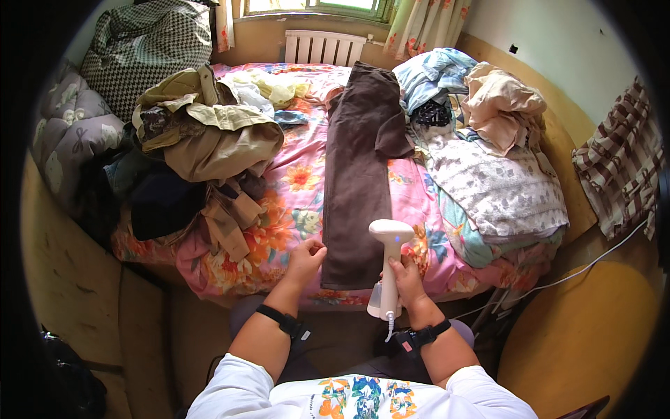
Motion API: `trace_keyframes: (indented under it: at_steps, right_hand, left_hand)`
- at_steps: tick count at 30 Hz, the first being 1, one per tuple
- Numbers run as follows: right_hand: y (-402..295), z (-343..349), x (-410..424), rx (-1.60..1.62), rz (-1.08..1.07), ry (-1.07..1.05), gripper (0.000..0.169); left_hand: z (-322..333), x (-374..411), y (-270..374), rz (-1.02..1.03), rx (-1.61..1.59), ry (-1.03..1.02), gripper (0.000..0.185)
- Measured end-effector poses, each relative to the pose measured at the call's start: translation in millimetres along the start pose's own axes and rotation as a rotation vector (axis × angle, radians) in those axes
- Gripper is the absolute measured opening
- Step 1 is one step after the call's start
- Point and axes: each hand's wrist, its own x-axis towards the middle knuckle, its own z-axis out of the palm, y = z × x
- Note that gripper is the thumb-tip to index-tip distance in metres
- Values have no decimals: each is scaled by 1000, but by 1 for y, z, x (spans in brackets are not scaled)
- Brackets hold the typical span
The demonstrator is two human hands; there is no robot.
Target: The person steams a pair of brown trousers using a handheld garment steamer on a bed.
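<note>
My right hand [408, 280] is wrapped around the handle of a white handheld garment steamer [390, 262]. A small blue light glows on the steamer's head, and a clear water tank shows behind the handle. Below the steamer head lies a pair of dark brown trousers [358, 199], folded lengthwise and stretched out away from me on the bed. At the left edge of the trousers, near the close end, is my left hand [308, 259]. Its thumb and forefinger are drawn together there; whether cloth is pinched between them is unclear.
A pink floral sheet [301, 204] covers the bed. Khaki garments [225, 141] and dark clothes are heaped at left; folded and crumpled clothes [497, 178] at right. The steamer's white cord [576, 273] runs rightward past a round yellow surface [581, 335]. A radiator [325, 47] stands beyond.
</note>
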Motion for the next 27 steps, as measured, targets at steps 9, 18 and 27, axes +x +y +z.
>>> trace_keyframes:
  at_steps: [9, 18, 27]
  right_hand:
    - [16, -20, -24, -59, 18, -13, 28]
    - [26, -36, -84, -93, 148, -73, 30]
    - [-1, -6, -69, -82, 68, -91, 29]
  left_hand:
    - [10, 7, 12, 67, 105, 82, 14]
    - [-2, 7, -1, 58, 179, 166, 15]
    - [-17, -15, 14, -428, 429, -285, 21]
